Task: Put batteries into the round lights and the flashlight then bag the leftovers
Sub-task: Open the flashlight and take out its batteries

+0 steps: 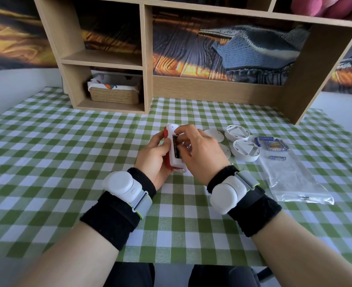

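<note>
So the red-and-white plastic flashlight [174, 149] is up off the green-and-white checked tablecloth [46, 162], held about centre of the table. It's a chunky rectangular thing, red shell on the left side, white face turned toward the camera, with a dark open slot running down its length, looks like the battery bay. The left hand [154, 158] is wrapped round the red side, thumb across the front. The right hand [200, 150] has its fingers curled in at the slot, tips pressed at the top edge; can't make out whether there's a battery pinched in there or not.

Just right of the hands sit two round white plastic lights [241, 141], backs up with the compartments open, one nearer than the other and touching or close to it. Two thin white round covers [215, 134] lie between them and the hands. A loose pile of blue AAA batteries [271, 143] is next, with one lone battery [277, 158] nearer, resting at the top of a clear plastic zip bag [295, 181] lying flat.
</note>
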